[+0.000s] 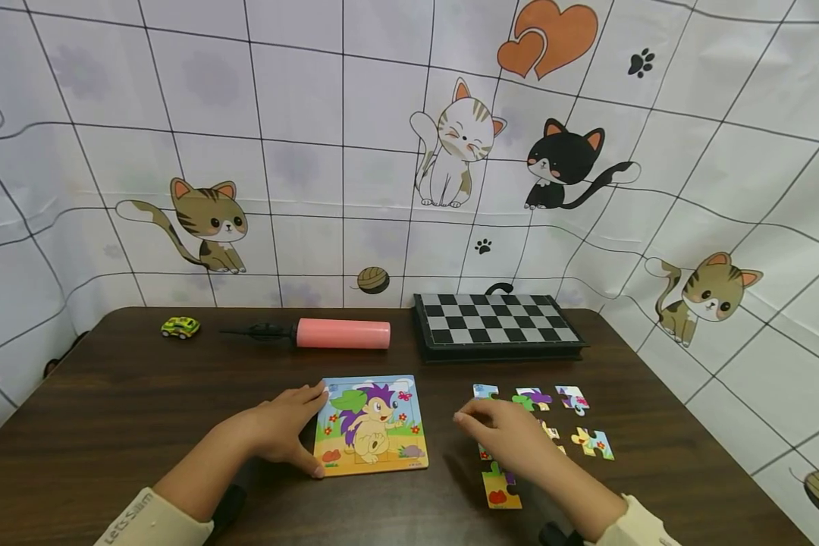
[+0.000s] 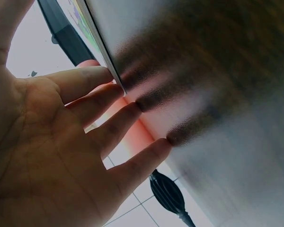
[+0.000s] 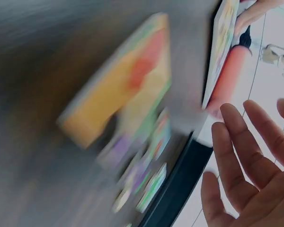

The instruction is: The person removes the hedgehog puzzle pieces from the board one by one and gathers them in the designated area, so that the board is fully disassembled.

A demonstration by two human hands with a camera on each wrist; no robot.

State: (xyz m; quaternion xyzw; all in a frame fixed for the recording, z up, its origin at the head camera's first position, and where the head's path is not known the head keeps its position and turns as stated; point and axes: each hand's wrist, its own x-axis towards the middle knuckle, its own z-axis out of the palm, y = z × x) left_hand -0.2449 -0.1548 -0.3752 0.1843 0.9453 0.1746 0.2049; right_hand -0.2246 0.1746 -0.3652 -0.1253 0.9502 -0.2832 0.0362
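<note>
A square hedgehog picture puzzle board [image 1: 371,426] lies flat on the table. My left hand [image 1: 283,426] rests at its left side, thumb by the lower corner and fingertips by the upper one. The left wrist view shows these fingers [image 2: 137,163] fairly straight and spread. To the right, my right hand [image 1: 512,440] hovers over loose jigsaw pieces and partly covers some of them. In the right wrist view its fingers [image 3: 246,156] are loosely bent with nothing between them. A corner piece with a red patch [image 1: 500,489] lies below that hand; another piece [image 1: 594,442] is to its right.
Behind the board lies a pink hand pump [image 1: 343,334] with a black nozzle. A toy car [image 1: 180,327] stands at the back left. At the back right is a folded chessboard [image 1: 501,326]. A cat-printed curtain [image 1: 300,167] hangs around the dark table [image 1: 143,394].
</note>
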